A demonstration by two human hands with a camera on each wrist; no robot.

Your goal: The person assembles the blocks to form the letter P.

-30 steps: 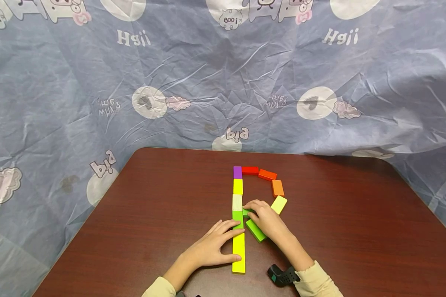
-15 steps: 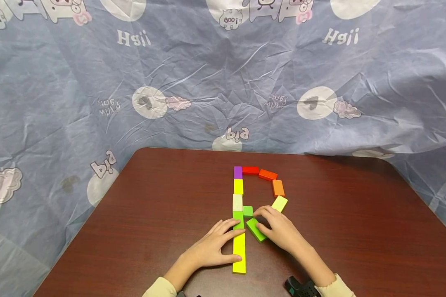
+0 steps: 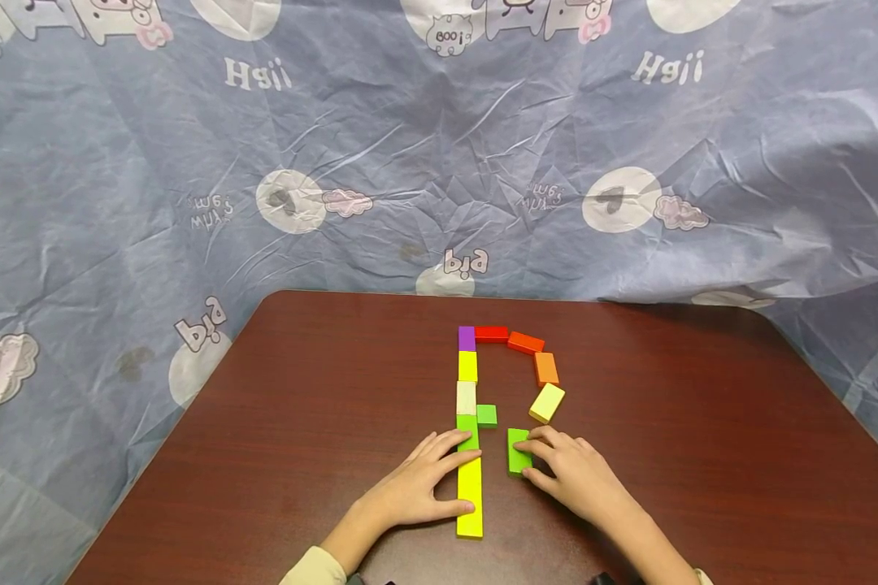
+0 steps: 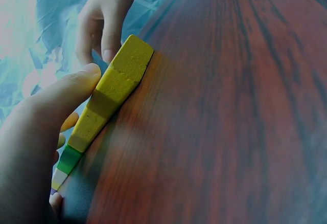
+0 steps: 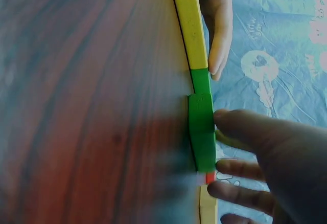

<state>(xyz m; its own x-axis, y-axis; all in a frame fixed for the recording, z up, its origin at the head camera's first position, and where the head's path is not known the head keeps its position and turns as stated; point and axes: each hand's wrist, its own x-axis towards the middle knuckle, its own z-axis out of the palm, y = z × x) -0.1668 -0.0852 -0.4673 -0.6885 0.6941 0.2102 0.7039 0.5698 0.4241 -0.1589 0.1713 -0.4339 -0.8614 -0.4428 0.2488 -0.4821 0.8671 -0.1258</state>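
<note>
In the head view my left hand [image 3: 410, 483] rests with spread fingers along a straight column of wooden blocks. Its fingertips reach the green block [image 3: 467, 422] and the yellow stretch [image 3: 471, 487] below, with the thumb by the near end. My right hand [image 3: 581, 479] touches a loose bright green block [image 3: 517, 439], one finger over its top and the thumb by its near right corner. In the right wrist view that green block [image 5: 202, 132] stands out beside the thumb [image 5: 235, 124]. A small green block [image 3: 486, 416] sits against the column's right side.
Up the column come a cream block [image 3: 466, 398], a yellow one [image 3: 467, 366] and a purple one [image 3: 467, 338]. Red [image 3: 491, 334], orange-red [image 3: 526, 343], orange [image 3: 546, 369] and pale yellow [image 3: 547, 402] blocks curve rightward on the brown table [image 3: 336, 366]. A printed cloth [image 3: 380, 122] hangs behind.
My right hand has drawn back from the small green block, moving right and nearer. The loose green block has shifted right and turned from slanted to nearly parallel with the column. My left hand stays put.
</note>
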